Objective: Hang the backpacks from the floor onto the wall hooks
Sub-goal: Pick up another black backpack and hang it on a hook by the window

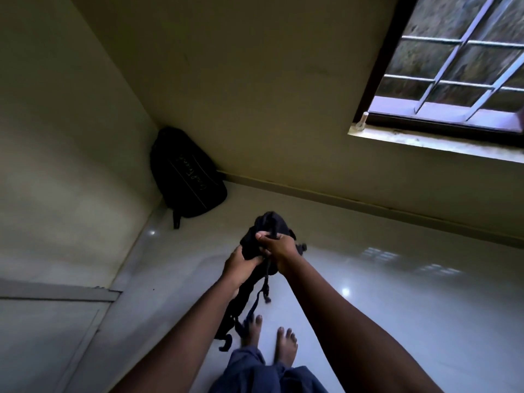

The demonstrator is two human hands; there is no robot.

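Note:
I hold a dark backpack (268, 225) off the floor in front of me with both hands. My left hand (241, 263) grips its lower side. My right hand (279, 248) is closed on its top. Its straps (256, 304) dangle down towards my bare feet. A second black backpack (187, 173) with white lettering leans in the corner of the room, on the floor, apart from both hands. No wall hooks show in this view.
Pale walls meet at the corner behind the second backpack. A barred window (453, 66) with a sill is at the upper right. The glossy tiled floor (397, 293) spreads to the right. A door or panel edge (56, 296) is at the lower left.

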